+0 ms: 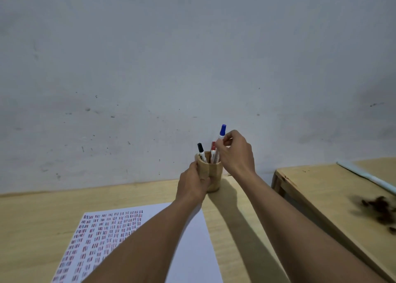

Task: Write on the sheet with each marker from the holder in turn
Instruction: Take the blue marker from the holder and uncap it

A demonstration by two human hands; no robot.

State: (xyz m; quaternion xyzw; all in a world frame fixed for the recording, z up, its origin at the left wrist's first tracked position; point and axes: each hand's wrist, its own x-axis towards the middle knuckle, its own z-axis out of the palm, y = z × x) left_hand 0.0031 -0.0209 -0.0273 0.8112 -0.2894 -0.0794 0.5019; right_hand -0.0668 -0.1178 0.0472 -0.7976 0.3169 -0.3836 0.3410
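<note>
a round wooden holder [211,175] stands on a pale wooden table [32,214], near its far edge, close to a grey, scuffed wall [192,57]. three capped markers are in it. the blue-capped marker [222,133] sits highest, its lower end still inside the holder's mouth; the right hand [235,154] pinches its white barrel just below the cap between thumb and fingertips. the red-capped marker [213,148] stands just beside it, touching or nearly touching it. the black-capped marker [201,151] leans at the left side of the holder. the left hand [192,184] wraps around the holder's left wall, fingers curled on the wood, gripping it.

nearer the viewer, a white sheet [192,250] lies flat on the table. its left part is filled with rows of short strokes in red, blue and dark ink; its right part is blank. the left forearm crosses above the sheet.

to the right, apart from the table across a narrow gap, is a second wooden surface [321,186]. on it lie a pale blue rod-like object [368,176] and a blurred dark brown clump [381,210] that cannot be identified.
</note>
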